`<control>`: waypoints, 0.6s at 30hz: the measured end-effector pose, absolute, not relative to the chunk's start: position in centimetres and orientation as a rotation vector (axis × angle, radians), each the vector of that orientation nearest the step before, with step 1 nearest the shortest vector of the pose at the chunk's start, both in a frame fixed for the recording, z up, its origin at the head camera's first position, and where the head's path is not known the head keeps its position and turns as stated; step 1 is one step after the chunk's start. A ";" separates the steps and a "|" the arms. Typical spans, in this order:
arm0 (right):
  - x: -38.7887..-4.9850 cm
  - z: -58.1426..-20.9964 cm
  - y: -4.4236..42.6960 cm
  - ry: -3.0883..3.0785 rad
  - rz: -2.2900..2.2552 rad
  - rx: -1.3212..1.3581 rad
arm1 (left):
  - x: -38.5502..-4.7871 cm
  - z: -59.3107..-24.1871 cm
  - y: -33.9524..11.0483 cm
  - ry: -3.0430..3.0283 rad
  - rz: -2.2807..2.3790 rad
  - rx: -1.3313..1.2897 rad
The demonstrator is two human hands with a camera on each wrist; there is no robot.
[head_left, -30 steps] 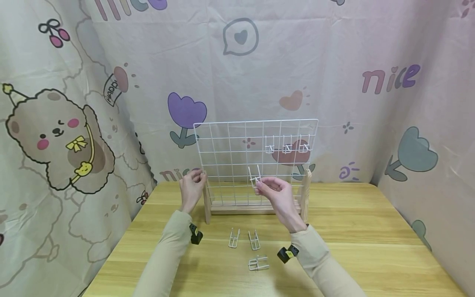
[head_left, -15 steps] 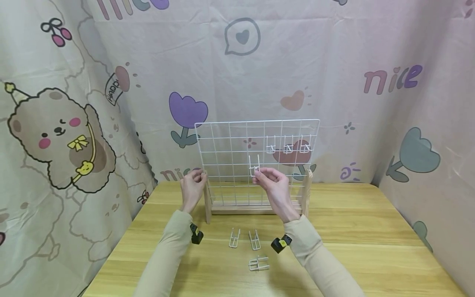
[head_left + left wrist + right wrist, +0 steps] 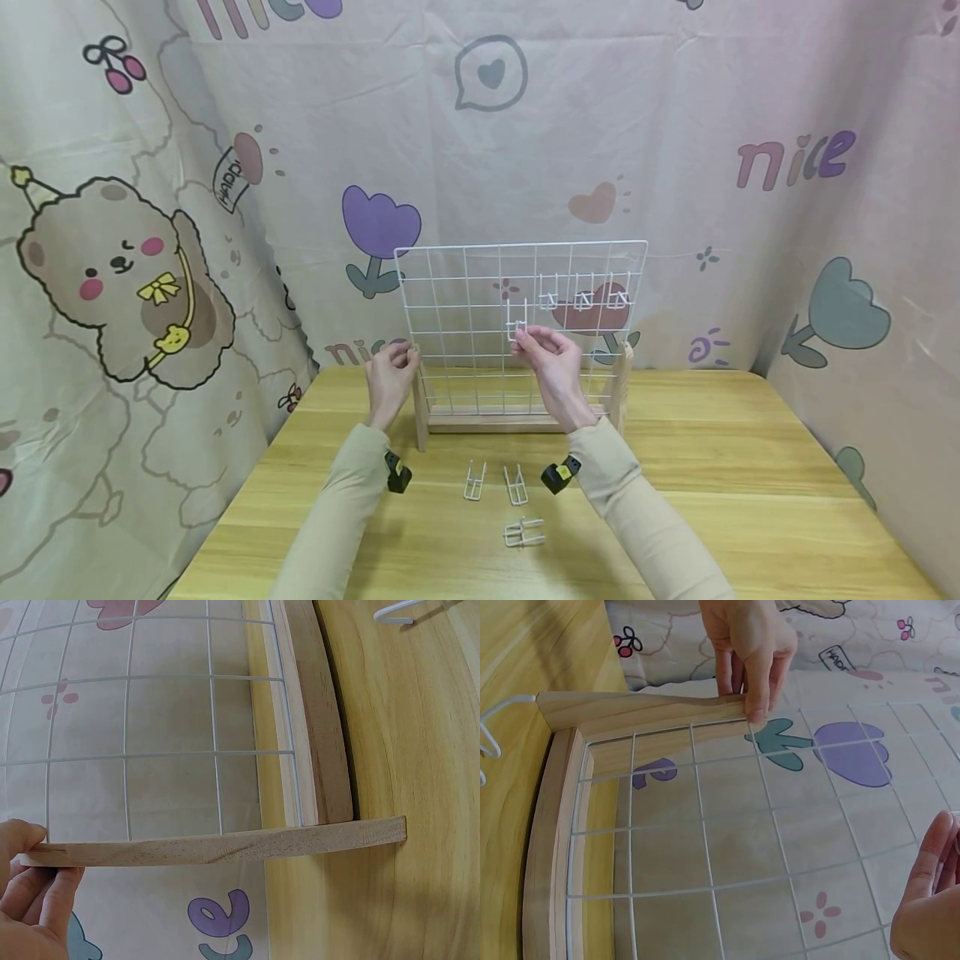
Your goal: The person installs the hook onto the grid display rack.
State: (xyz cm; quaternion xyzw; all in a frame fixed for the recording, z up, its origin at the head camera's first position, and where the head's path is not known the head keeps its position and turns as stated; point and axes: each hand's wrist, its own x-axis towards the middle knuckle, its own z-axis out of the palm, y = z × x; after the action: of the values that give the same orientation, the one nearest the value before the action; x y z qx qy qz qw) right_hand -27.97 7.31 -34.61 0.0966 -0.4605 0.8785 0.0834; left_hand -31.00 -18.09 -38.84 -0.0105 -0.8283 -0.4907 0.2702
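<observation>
A white wire grid panel [image 3: 465,332] stands upright in a wooden stand [image 3: 495,425] on the table. My left hand [image 3: 390,382] pinches the top of the stand's left post [image 3: 210,846], thumb on one side and fingers on the other in the left wrist view. Between thumb and fingertips, my right hand [image 3: 557,368] holds a white wire hook [image 3: 516,323] upright, its two prongs up, in front of the panel's middle. Whether that hook touches the grid cannot be told. In the right wrist view, the right hand [image 3: 930,896] is cut off at the edge and its hook is mostly hidden.
Three similar hooks hang in a row at the panel's upper right, the leftmost hook [image 3: 548,301] nearest my right hand. Three more lie on the table before the stand: left hook [image 3: 473,483], right hook [image 3: 515,487] and front hook [image 3: 522,533]. A printed curtain [image 3: 480,167] stands behind.
My right hand has risen with the hook, from low before the panel to about its mid-height, and the hook stands straighter. The left hand stays on the post.
</observation>
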 end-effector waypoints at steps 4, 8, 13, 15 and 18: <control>-28.4 -34.7 7.2 -1.352 2.634 0.250 | -31.0 -38.8 -18.1 -2.234 -1.328 -0.026; -28.8 -34.7 7.1 -1.317 2.644 0.222 | -31.1 -38.8 -18.1 -2.237 -1.329 -0.024; -29.2 -34.8 7.0 -1.325 2.631 0.198 | -31.1 -38.8 -18.1 -2.236 -1.327 -0.020; -29.3 -34.8 7.0 -1.333 2.620 0.194 | -31.1 -38.8 -18.1 -2.237 -1.326 -0.020; -29.5 -34.8 6.9 -1.338 2.606 0.198 | -31.0 -38.8 -18.1 -2.237 -1.330 -0.019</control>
State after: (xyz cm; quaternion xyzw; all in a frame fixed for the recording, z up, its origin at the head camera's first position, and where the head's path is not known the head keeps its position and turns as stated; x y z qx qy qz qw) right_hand -29.53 6.94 -34.79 0.0669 -0.4534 0.8829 0.1026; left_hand -30.99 -18.12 -38.77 -0.0072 -0.8284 -0.4926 0.2665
